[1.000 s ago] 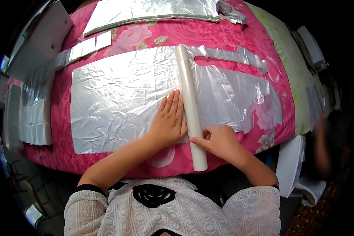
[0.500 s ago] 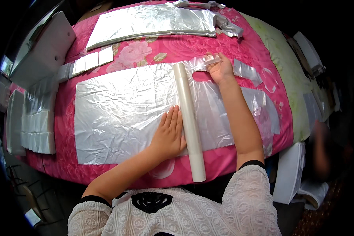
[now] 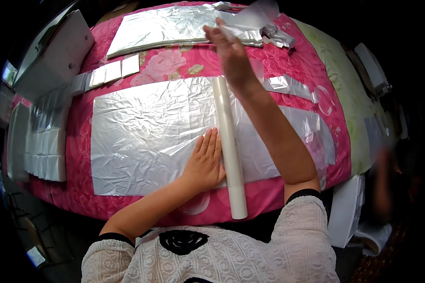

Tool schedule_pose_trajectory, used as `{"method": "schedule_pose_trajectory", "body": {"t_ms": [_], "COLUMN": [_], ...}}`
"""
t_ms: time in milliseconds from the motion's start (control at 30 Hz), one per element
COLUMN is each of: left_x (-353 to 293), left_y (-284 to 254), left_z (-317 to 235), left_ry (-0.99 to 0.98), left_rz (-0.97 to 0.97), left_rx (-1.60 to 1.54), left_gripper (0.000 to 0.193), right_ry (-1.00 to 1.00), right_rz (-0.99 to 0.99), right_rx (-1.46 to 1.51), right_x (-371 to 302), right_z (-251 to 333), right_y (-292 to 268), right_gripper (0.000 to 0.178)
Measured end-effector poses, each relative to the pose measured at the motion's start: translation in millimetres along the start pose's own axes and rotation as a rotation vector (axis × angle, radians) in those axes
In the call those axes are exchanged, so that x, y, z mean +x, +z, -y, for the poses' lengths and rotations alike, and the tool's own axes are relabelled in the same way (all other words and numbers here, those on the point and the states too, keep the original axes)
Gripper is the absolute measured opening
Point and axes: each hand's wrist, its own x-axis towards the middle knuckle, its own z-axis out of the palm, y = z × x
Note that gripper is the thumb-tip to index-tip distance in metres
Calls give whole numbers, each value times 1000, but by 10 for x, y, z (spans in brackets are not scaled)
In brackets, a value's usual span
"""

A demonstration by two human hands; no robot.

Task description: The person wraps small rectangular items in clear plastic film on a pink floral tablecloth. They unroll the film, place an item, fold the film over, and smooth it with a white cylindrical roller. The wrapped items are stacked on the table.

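Observation:
A silvery plastic bag (image 3: 137, 137) lies spread and wrinkled on a pink flowered cloth. Across it rests a long pale roll (image 3: 230, 151), its near end reaching past the bag's edge. My left hand (image 3: 205, 162) presses flat on the bag, fingers stretched out, beside the roll. Raised beyond the roll's far end, my right hand (image 3: 231, 56) has its fingers closed on a translucent strip of plastic film (image 3: 257, 16), smeared by motion. Whether this strip still joins the bag I cannot tell. A cut-looking silvery strip (image 3: 293, 87) lies to the right of my right wrist.
At the far side lies a stack of silvery bags (image 3: 170, 26). Small white folded packets (image 3: 106, 73) sit at the left, near wrapped bundles of packets (image 3: 47, 146) and a white box (image 3: 56, 56). A pale green cloth (image 3: 328, 61) borders the right; a white panel (image 3: 345, 212) leans below.
My right hand has lifted away from the bag's handle opening, moving up and left with the plastic film trailing. My left hand and the roll stay put.

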Motion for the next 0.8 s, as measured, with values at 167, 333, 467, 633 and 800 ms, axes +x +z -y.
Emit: {"method": "schedule_pose_trajectory", "body": {"t_ms": [167, 333, 467, 633, 800], "left_x": [1, 56, -15, 16, -30], "left_y": [57, 384, 341, -157, -25], "left_z": [14, 109, 153, -31, 24], "left_ry": [54, 109, 76, 83, 7], "left_rz": [-184, -167, -208, -76, -44], "left_rx": [22, 206, 174, -253, -148], "left_gripper": [66, 58, 59, 73, 83], "right_ry": [123, -4, -357, -365, -167], "right_rz": [659, 752, 720, 533, 688], "right_rx": [-332, -593, -466, -789, -1000], "right_x": [-768, -1256, -1326, -1460, -1991], "right_z": [-516, -571, -139, 75, 96], "right_y": [1845, 2408, 1692, -45, -922], "right_gripper": [68, 76, 72, 51, 54]}}
